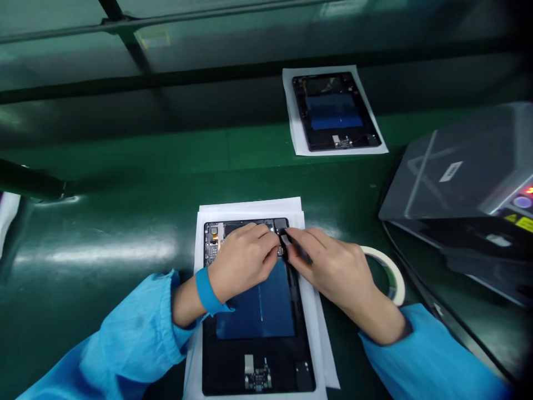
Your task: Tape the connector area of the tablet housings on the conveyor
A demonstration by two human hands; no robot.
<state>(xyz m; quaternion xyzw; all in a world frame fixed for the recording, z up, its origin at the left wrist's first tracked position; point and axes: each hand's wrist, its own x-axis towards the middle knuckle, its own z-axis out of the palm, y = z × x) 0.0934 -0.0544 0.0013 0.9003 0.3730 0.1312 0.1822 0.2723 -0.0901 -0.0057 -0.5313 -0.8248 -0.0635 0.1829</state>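
An opened tablet (225, 358) lies face down on white paper sheets (327, 355), its inside showing a large blue panel (275, 305) and a small circuit board (259, 378) near its lower edge. My left hand (245, 255), with a blue wrist strap (207, 291), rests over the upper part. Its fingers are pinched together by the upper right corner; whatever they grip is hidden. Opposite it, my right hand (333, 266) pinches a small pale strip (286, 239) between thumb and forefinger, at that corner. The strip's exact kind is unclear.
A second opened tablet (333, 111) lies on paper further back. Right of my right hand are a roll of cream tape (398, 280), a dark cable (449, 316) and a large grey machine (466, 172) with lit controls. A green post (31, 179) juts in at left.
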